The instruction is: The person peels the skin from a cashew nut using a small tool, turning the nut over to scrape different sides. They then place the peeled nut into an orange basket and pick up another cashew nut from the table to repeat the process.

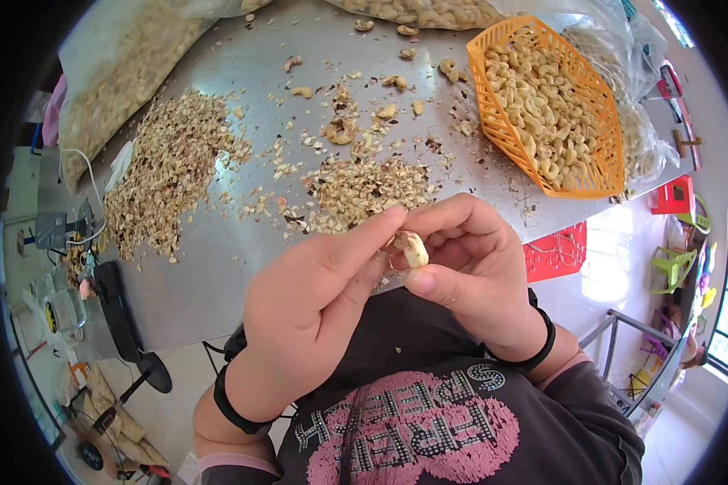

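Observation:
A pale cashew nut (413,249) with bits of brown skin at its upper end is pinched between the thumb and fingers of my right hand (481,255). My left hand (307,295) comes in from the other side, fingers closed together, their tips against or right beside the nut. Whatever those left fingers grip is hidden from this angle. Just beyond both hands, a heap of flaky cashew skins (368,190) lies on the metal table (194,287). Several loose cashews, among them a curved one (302,92), are scattered farther back.
An orange slatted basket (493,133) of peeled cashews stands at the right. A larger pile of skin flakes (174,158) lies at the left, beside a clear bag of cashews (129,77). Another bag (429,11) rests at the back. A red stool (556,252) is below the table's right edge.

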`<action>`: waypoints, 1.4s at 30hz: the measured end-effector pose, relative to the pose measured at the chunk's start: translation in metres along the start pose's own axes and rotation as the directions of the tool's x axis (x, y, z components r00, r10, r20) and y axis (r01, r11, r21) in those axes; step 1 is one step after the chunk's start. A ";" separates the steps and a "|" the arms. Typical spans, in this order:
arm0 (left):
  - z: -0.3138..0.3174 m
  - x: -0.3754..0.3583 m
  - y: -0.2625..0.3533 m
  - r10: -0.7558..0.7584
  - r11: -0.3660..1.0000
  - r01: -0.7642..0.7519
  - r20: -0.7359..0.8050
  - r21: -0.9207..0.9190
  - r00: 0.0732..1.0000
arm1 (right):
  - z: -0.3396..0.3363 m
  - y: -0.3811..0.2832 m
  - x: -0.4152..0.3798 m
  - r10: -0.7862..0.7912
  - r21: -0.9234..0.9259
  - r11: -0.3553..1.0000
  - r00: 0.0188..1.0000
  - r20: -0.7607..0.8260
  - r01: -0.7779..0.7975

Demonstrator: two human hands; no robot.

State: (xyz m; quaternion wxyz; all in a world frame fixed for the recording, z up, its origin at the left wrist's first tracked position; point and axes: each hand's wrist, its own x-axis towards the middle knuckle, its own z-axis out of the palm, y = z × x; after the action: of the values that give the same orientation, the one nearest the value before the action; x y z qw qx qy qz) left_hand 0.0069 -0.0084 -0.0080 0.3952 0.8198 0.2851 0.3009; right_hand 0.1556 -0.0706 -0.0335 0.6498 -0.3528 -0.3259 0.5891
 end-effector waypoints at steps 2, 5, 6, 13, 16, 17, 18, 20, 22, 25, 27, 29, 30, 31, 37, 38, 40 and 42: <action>-0.001 -0.001 0.001 -0.076 0.993 0.080 0.044 -0.082 0.996 | 0.000 -0.002 0.000 0.039 0.045 0.998 0.999 -0.030 -0.037; -0.001 -0.002 0.002 -0.067 0.991 0.072 0.050 -0.110 0.996 | 0.000 -0.002 0.000 0.032 0.047 0.998 0.999 -0.009 -0.031; -0.001 -0.002 0.003 -0.093 0.985 0.102 0.067 -0.141 0.993 | 0.000 -0.002 0.000 0.032 0.047 0.998 0.999 -0.008 -0.032; -0.001 -0.002 0.003 -0.098 0.982 0.111 0.088 -0.153 0.991 | 0.003 -0.001 0.000 0.006 0.035 0.999 0.999 -0.035 -0.005; 0.002 -0.001 -0.006 0.086 0.996 -0.086 0.032 -0.020 0.996 | 0.003 0.001 0.001 -0.048 -0.014 0.999 0.998 -0.031 0.048; 0.003 -0.001 -0.006 0.086 0.996 -0.086 0.032 -0.020 0.996 | 0.002 0.002 0.001 -0.083 -0.047 0.996 0.996 -0.022 0.082; 0.004 0.000 -0.007 0.138 0.990 -0.138 0.002 0.039 0.990 | 0.003 0.002 0.001 -0.083 -0.046 0.996 0.996 -0.022 0.082; 0.004 0.000 -0.006 0.192 0.977 -0.188 -0.026 0.100 0.981 | 0.003 0.003 0.001 -0.093 -0.070 0.993 0.995 -0.032 0.091; 0.004 -0.001 -0.006 0.219 0.954 -0.206 -0.034 0.216 0.975 | 0.003 0.002 0.000 -0.069 -0.053 0.996 0.997 -0.033 0.068; 0.001 -0.001 -0.004 0.112 0.993 -0.111 -0.008 0.044 0.994 | 0.004 -0.001 0.001 -0.040 -0.024 0.999 0.999 -0.032 0.039; -0.001 -0.002 0.001 0.003 0.998 -0.001 0.022 -0.070 1.000 | 0.004 -0.002 0.001 -0.035 -0.014 0.999 0.999 -0.029 0.035; -0.001 -0.003 0.002 -0.105 0.977 0.115 0.062 -0.179 0.993 | 0.003 -0.002 0.001 -0.025 -0.022 0.999 1.000 -0.001 0.025; -0.001 -0.004 0.002 -0.116 0.966 0.127 0.059 -0.226 0.991 | 0.003 -0.003 0.001 -0.025 -0.022 0.999 1.000 -0.001 0.025; -0.001 -0.004 0.001 -0.127 0.952 0.138 0.057 -0.273 0.990 | 0.004 -0.004 0.001 -0.009 -0.014 1.000 1.000 -0.011 0.009; -0.003 -0.004 0.003 -0.260 0.854 0.293 0.135 -0.429 0.956 | 0.005 -0.003 0.000 0.010 -0.013 1.000 0.999 -0.034 -0.010; -0.003 -0.004 0.003 -0.261 0.854 0.293 0.135 -0.429 0.956 | 0.005 -0.004 0.000 0.012 -0.004 1.000 0.999 -0.042 -0.012; -0.004 -0.003 0.003 -0.240 0.895 0.269 0.125 -0.356 0.963 | 0.005 -0.004 0.000 0.000 -0.013 1.000 0.999 -0.037 -0.001; -0.004 -0.002 0.003 -0.216 0.920 0.242 0.117 -0.308 0.969 | 0.004 -0.004 0.001 -0.012 -0.023 1.000 0.999 -0.034 0.012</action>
State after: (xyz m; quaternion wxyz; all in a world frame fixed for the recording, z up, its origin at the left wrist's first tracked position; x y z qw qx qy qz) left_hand 0.0029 -0.0093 -0.0042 0.5667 0.7172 0.3100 0.2615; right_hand 0.1543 -0.0696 -0.0281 0.6546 -0.3682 -0.3237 0.5754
